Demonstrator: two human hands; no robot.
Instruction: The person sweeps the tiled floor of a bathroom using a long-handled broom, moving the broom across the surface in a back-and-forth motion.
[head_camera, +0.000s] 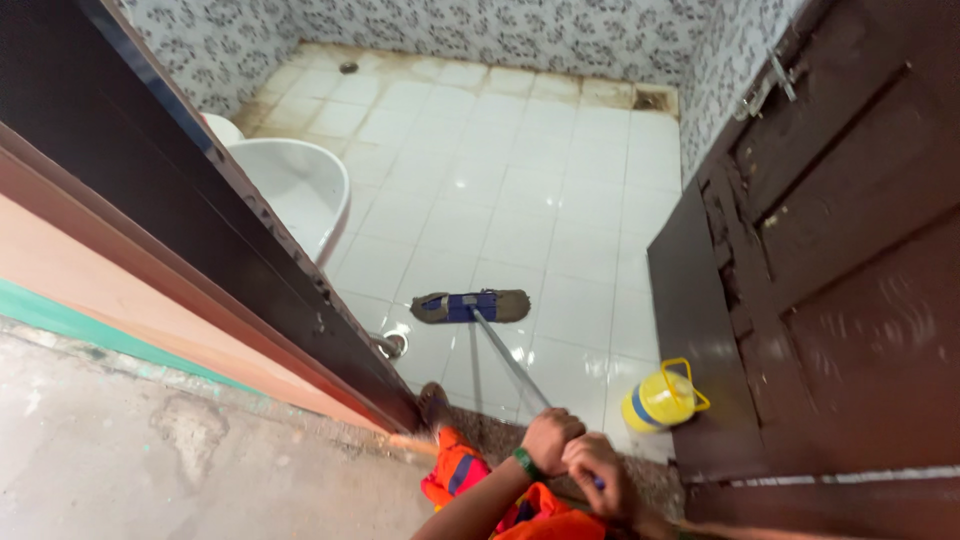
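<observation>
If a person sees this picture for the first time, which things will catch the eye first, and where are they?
The eye goes first to the flat mop with a blue and brown head, lying on the glossy white tiled floor in the middle, its long handle gripped at the bottom by the left hand and the right hand. Next comes the round yellow plastic container with a yellow handle by the dark brown wooden door on the right. A white ceramic basin sits at the left.

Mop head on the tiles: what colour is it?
The mop head is brownish-grey fringe with a blue centre band; the head view shows it.
</observation>
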